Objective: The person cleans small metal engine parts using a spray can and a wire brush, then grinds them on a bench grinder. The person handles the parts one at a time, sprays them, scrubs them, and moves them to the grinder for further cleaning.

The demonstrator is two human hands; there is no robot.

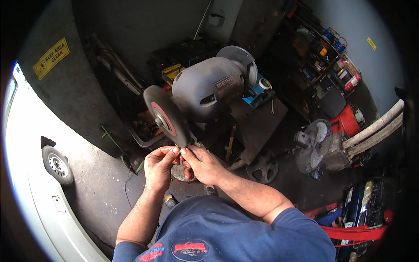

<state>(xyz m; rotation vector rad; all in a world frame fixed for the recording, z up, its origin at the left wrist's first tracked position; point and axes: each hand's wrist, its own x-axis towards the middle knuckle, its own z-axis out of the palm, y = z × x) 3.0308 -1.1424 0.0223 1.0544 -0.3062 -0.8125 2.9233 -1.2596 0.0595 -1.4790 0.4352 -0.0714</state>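
Grey metal grinder (203, 89) blocks the room straight ahead; its near wheel (169, 117), black with red centre, sits right above the fingertips. Bent bar (147, 142) just left of it; pedestal fan (314, 144) well off right, crowded shelves (321, 63) beyond.

Left hand (158, 169) and right hand (204, 167) meet at the wheel's lower rim, fingers pinched nearly together on a small piece (176, 145); mostly hidden, kind can't be told.

Counts: two hands, one small piece, two grinder wheels (far wheel (244, 61) included), one fan, one spanner (273, 106), one tape roll (264, 84).

Dark counter (262, 120) edge runs right of the grinder, spanner lying near its far end. Grey floor (102, 192) stretches between left forearm and white car body (37, 201).
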